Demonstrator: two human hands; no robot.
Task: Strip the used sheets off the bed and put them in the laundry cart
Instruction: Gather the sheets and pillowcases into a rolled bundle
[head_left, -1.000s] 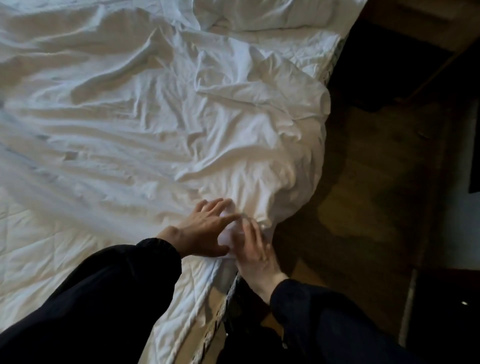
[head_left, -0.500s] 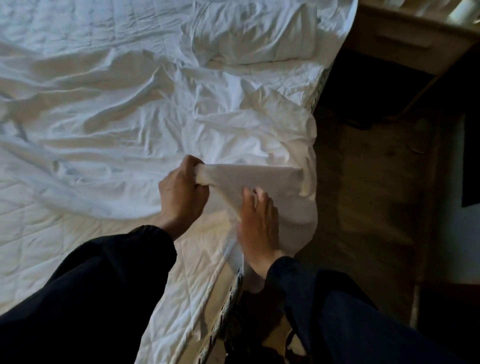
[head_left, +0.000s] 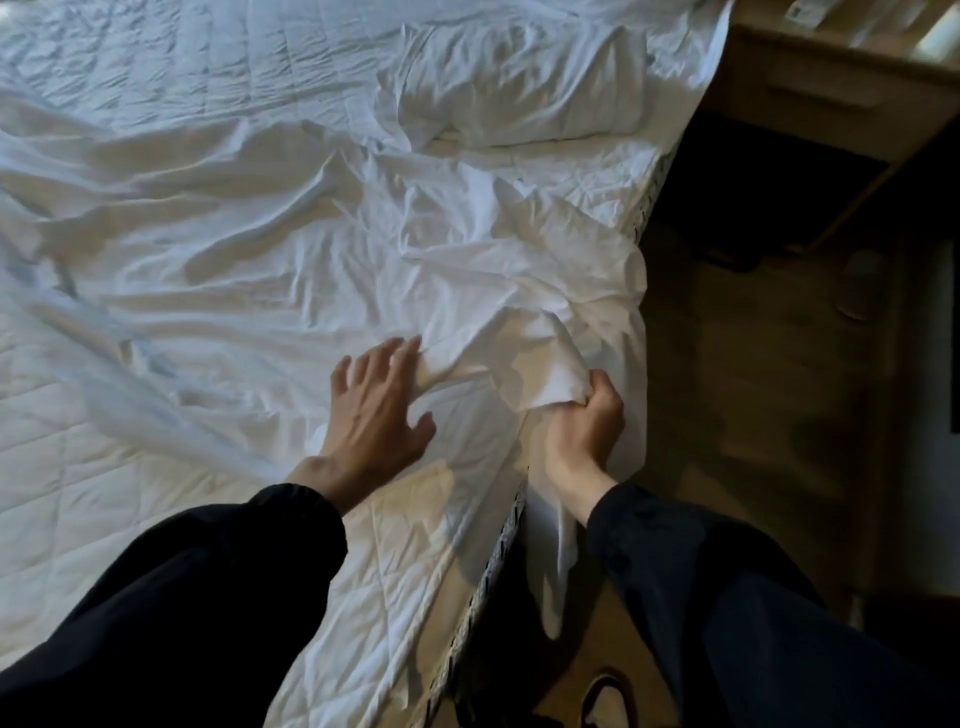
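Note:
A crumpled white sheet lies loose over most of the bed. Its near part is pulled back, baring the quilted mattress pad. My right hand grips a bunched fold of the sheet at the bed's right edge, and a strip of cloth hangs down below it. My left hand is spread with straight fingers, fingertips touching a ridge of the sheet. No laundry cart is in view.
A white pillow lies at the far right of the bed. A light wooden nightstand stands beyond the bed corner, with a dark gap under it. Wooden floor runs along the bed's right side.
My left hand has let go of the sheet corner it was gripping and now lies spread on the cloth. My right hand has closed round a fold of the sheet at the bed's edge.

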